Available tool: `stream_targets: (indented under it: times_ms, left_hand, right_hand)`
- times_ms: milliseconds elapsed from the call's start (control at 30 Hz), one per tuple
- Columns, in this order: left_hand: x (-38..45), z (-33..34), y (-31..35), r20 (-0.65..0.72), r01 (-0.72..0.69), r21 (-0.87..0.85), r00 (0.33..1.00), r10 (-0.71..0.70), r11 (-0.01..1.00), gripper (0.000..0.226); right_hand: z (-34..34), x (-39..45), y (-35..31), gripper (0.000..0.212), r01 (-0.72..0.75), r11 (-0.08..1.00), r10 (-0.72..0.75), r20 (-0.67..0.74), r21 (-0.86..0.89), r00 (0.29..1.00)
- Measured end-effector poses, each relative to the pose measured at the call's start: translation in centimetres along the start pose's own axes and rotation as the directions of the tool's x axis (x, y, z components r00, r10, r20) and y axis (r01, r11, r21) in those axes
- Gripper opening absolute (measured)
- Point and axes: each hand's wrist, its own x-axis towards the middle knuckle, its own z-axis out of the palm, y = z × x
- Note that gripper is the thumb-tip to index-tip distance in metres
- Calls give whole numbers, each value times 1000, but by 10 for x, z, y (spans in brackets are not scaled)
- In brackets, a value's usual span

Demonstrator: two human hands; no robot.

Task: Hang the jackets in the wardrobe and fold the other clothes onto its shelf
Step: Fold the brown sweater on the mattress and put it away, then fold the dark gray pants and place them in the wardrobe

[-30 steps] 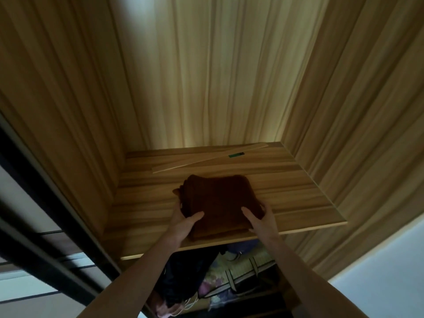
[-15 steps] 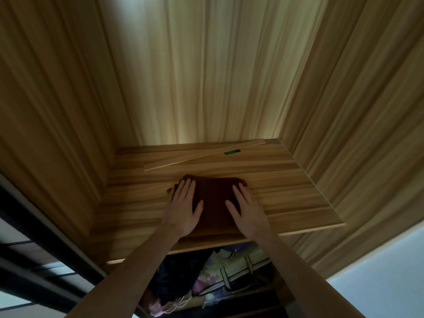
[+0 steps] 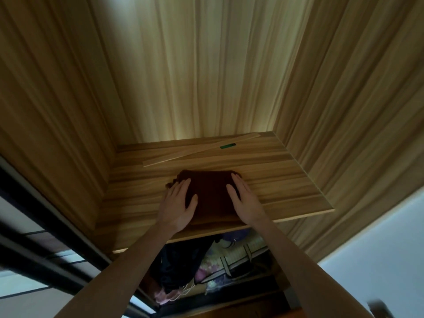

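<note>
A folded dark brown garment (image 3: 212,193) lies flat on the wooden wardrobe shelf (image 3: 286,180), near its front edge. My left hand (image 3: 177,204) rests flat on the garment's left side with straight fingers. On the right side my right hand (image 3: 244,200) lies the same way, palm down. Both forearms reach up from the bottom of the view. Under the shelf hang a dark jacket (image 3: 176,265) and other clothes, partly hidden by the shelf and my arms.
A thin wooden strip (image 3: 199,150) with a green label lies slanted at the back of the shelf. Wardrobe walls close in on the left, back and right. A patterned bag (image 3: 231,262) shows below. A dark door frame (image 3: 46,237) runs along the left.
The garment slid further back onto the shelf. My hands went from gripping its front corners to lying flat on top of it.
</note>
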Motion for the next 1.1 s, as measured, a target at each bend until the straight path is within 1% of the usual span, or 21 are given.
stream_targets:
  times_ms: [133,267,367,500,633,700,800,900,1033,1100]
  left_hand:
    - [-21,-16,2,-83,-63,-120,995,53,991,63]
    - [-42,-36,9,-111,-145,-195,986,125,970,62]
    - [-51,-55,16,-118,-221,-216,973,199,951,61]
    - [-61,-83,23,-110,-327,-192,944,311,925,63]
    - [-72,-112,33,-100,-387,-224,922,373,895,65]
    - [-77,-123,36,-104,-451,-211,892,439,867,65]
    - [-88,-133,41,-115,-562,-176,827,550,808,64]
    - [-103,-133,53,-116,-635,-174,772,624,753,63]
    - [-128,-122,77,-163,-750,-164,661,732,641,56]
    - [-145,-114,91,-152,-792,-165,609,779,587,55]
  right_hand:
    - [-6,-27,-14,66,86,995,-80,-136,43,987]
    - [-12,-59,-34,61,116,993,-114,-256,-6,960]
    - [-15,-86,-56,60,105,992,-120,-318,-66,940]
    - [-14,-120,-84,62,70,995,-94,-406,-75,909]
    - [-13,-150,-113,63,29,998,-54,-532,-56,845]
    - [-14,-169,-124,62,-10,997,-34,-592,-71,806]
    - [-16,-200,-139,59,-67,993,-13,-661,-96,750]
    - [-20,-234,-141,60,-129,981,-12,-717,-142,697]
    - [-24,-283,-133,62,-221,963,22,-775,-153,632]
    - [-24,-313,-128,62,-275,949,41,-800,-156,598]
